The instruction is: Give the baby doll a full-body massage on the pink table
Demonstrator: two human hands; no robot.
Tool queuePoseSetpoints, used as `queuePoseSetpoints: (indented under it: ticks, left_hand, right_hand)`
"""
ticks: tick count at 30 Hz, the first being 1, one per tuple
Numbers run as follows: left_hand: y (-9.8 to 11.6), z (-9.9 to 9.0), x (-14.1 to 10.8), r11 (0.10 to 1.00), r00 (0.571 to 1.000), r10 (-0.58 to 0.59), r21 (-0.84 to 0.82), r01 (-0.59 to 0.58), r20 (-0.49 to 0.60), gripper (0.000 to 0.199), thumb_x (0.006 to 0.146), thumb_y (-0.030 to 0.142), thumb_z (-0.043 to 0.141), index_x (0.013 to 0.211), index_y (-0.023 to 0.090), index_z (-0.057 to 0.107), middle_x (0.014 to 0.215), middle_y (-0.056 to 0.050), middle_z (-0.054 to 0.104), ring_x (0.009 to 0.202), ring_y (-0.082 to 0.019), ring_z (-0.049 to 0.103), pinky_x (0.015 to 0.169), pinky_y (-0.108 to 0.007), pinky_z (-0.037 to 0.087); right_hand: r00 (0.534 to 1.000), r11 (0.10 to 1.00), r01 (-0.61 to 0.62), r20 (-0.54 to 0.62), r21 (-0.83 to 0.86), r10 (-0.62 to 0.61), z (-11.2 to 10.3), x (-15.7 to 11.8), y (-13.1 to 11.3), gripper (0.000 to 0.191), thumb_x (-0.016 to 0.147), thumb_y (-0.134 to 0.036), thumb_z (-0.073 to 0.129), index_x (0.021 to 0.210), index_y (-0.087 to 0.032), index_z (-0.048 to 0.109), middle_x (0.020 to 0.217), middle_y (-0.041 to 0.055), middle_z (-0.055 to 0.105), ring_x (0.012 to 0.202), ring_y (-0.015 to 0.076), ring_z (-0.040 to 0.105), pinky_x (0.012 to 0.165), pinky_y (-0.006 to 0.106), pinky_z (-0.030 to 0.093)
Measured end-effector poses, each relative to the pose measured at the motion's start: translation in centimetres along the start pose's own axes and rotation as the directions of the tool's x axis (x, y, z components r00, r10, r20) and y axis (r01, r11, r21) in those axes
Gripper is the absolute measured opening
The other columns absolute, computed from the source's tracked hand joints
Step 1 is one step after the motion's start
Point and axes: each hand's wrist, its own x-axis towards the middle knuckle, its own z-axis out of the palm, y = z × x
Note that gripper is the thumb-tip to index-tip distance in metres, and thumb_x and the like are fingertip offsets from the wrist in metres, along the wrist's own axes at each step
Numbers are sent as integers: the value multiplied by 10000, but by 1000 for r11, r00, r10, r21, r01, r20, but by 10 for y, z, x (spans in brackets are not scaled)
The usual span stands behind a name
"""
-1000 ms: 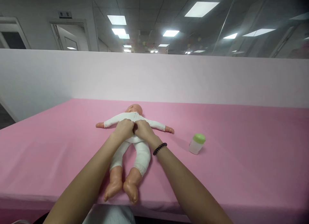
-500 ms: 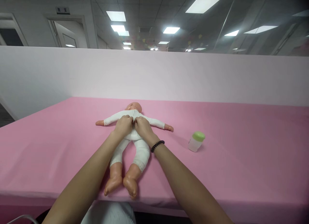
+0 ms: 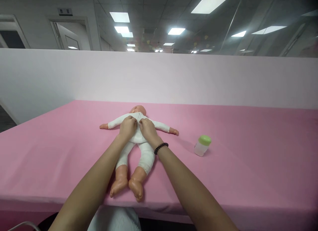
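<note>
A baby doll [image 3: 138,137] with a white cloth-covered body and bare plastic head, hands and feet lies on its back, arms spread wide and feet toward me. Over the left side of its chest rests my left hand [image 3: 128,127], fingers curled in. My right hand [image 3: 148,128], a dark bead bracelet [image 3: 161,148] at its wrist, lies curled on the other side of the chest. A narrow strip of white cloth shows between the two hands. Whether the fingers pinch any fabric is hidden by the hands themselves.
The doll lies on a pink-covered table [image 3: 248,158]. To its right stands a small translucent bottle [image 3: 202,145] with a green lid. A white partition [image 3: 174,80] runs along the back edge, with glass above it. My knee shows below the front edge.
My hands have drawn slightly apart and a little up the chest, widening the strip of cloth between them. The doll's legs appear shifted slightly right and away from the front edge.
</note>
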Motion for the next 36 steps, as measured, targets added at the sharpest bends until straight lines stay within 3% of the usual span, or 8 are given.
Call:
queuePoseSetpoints:
  ticks: [6, 10, 15, 21, 25, 30, 33, 36]
  left_hand:
    - [3, 7, 3, 980, 974, -158, 145, 135, 164, 244, 938, 144, 496, 871, 122, 730, 943, -169, 727, 871, -283, 687, 757, -359, 481]
    - [4, 6, 8, 973, 968, -135, 213, 89, 211, 263, 975, 191, 446, 1040, 99, 684, 967, -168, 735, 924, -296, 700, 782, -352, 485]
    - [1, 8, 17, 956, 971, -158, 274, 105, 178, 357, 1011, 228, 380, 1303, 85, 529, 985, -176, 734, 920, -299, 712, 791, -366, 505]
    - [0, 15, 28, 958, 963, -129, 279, 59, 238, 319, 973, 106, 391, 1142, 105, 662, 1010, -194, 726, 955, -311, 712, 807, -383, 525]
    - [-3, 17, 29, 964, 979, -80, 265, 28, 190, 325, 971, 120, 406, 1085, 137, 710, 1188, -209, 673, 1136, -323, 639, 914, -407, 513]
    - [-11, 18, 27, 993, 992, 46, 107, -59, 118, 405, 970, 127, 431, 1338, 166, 597, 1441, -165, 560, 1214, -295, 600, 1002, -410, 481]
    - [-15, 18, 24, 999, 993, 34, 37, -38, 109, 441, 975, 135, 429, 1402, 150, 536, 1438, -168, 569, 1231, -302, 597, 998, -412, 482]
    - [-23, 23, 22, 999, 996, -6, -44, 10, 91, 406, 978, 173, 445, 1363, 162, 575, 1365, -150, 624, 1219, -300, 606, 1012, -414, 477]
  right_hand:
    - [994, 999, -41, 99, -24, 43, 1, 6, -2, 262, 973, -123, 427, 944, -132, 687, 972, 108, 715, 889, 199, 625, 750, 295, 396]
    - [993, 996, -59, 96, -70, 66, 1, 10, -3, 273, 1005, -159, 395, 1134, -121, 632, 1043, 132, 720, 926, 226, 654, 760, 305, 415]
    - [993, 988, -80, 76, -134, 90, 8, 19, -1, 355, 1027, -163, 364, 1351, -116, 501, 1070, 136, 730, 951, 249, 690, 749, 312, 446]
    - [991, 983, -34, 119, -182, 56, 19, 33, -1, 370, 1000, -82, 325, 1178, -131, 646, 1029, 141, 733, 918, 237, 682, 757, 317, 472]
    - [999, 988, 39, 42, -147, -34, 24, 38, 2, 361, 1005, -123, 365, 1129, -144, 703, 1159, 153, 687, 1065, 250, 605, 902, 348, 477]
    - [998, 997, 70, -4, -20, -70, 28, 38, 7, 392, 1011, -135, 369, 1316, -122, 616, 1283, 144, 629, 1140, 219, 560, 1017, 326, 437]
    - [997, 997, 65, -38, 30, -64, 28, 36, 8, 409, 1006, -124, 374, 1367, -86, 561, 1311, 164, 605, 1164, 221, 542, 1049, 325, 414]
    - [998, 999, 43, -44, 3, -42, 26, 32, 7, 367, 1012, -149, 369, 1290, -72, 597, 1239, 172, 616, 1126, 246, 541, 1026, 354, 422]
